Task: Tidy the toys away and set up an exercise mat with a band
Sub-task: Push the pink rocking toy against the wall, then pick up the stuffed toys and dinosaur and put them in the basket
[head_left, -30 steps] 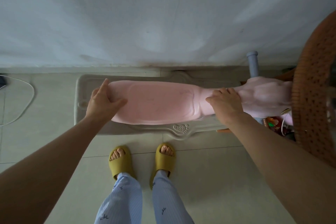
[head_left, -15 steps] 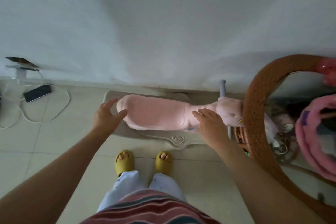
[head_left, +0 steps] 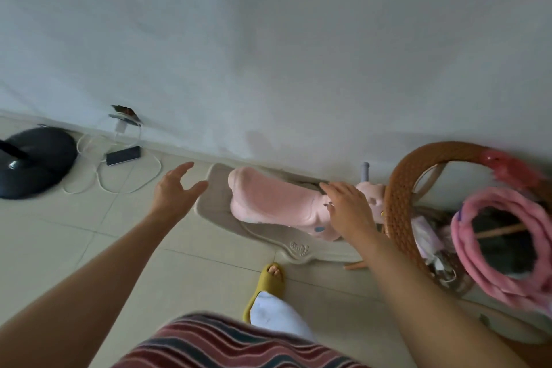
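Both hands (left hand [head_left: 174,188], right hand [head_left: 348,209]) splay over pink rocker [head_left: 274,203].

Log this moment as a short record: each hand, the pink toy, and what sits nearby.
left hand: open, in the air, touching nothing
right hand: open, fingers straight, at the toy's neck
pink toy: rocking toy on a beige base, against the wall
right of toy: wicker chair with a pink ring
left of toy: phone on a white cable, black fan base
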The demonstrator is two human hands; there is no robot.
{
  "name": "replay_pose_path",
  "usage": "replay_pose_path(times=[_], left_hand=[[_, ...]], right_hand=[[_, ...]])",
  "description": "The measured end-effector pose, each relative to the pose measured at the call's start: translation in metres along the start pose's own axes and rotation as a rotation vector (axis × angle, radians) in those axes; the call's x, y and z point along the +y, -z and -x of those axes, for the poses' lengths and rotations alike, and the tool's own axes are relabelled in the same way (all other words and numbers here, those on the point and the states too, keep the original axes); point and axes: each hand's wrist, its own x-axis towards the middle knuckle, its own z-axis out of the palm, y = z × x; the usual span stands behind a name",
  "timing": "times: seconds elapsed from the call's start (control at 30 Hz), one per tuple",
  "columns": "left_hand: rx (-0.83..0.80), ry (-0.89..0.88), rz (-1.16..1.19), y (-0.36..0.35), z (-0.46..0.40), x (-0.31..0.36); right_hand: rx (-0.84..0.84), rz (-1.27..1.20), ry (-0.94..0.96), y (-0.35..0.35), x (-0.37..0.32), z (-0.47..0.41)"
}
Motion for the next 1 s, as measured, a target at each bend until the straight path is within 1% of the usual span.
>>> replay_pose_path(times=[0.2, 0.23, 0.37, 0.47, 0.6, 0.73, 0.87, 1.0], left_hand=[[0.144, 0.011, 0.082, 0.059, 0.083, -0.044], [0.194, 0.031, 0.102, 0.075, 0.109, -0.055], [0.306, 0.112, 0.158, 0.113, 0.160, -0.081], [0.428, 0.164, 0.200, 0.144, 0.202, -0.096], [0.579, 0.222, 0.182, 0.170, 0.247, -0.107], [0.693, 0.312, 0.069, 0.181, 0.292, -0.113], [0.811, 0.422, 0.119, 0.172, 0.344, -0.116], [0.918, 0.524, 0.187, 0.154, 0.397, -0.115]], right_hand=[[0.006, 0.030, 0.114, 0.012, -0.048, 0.055], [0.011, 0.041, 0.172, 0.016, -0.064, 0.069], [0.041, 0.069, 0.313, 0.031, -0.103, 0.089], [0.100, 0.079, 0.443, 0.045, -0.140, 0.094], [0.105, 0.069, 0.597, 0.055, -0.182, 0.093], [0.070, 0.082, 0.725, 0.055, -0.214, 0.092], [0.023, 0.123, 0.925, 0.053, -0.239, 0.097], [-0.055, 0.140, 1.058, 0.043, -0.258, 0.107]])
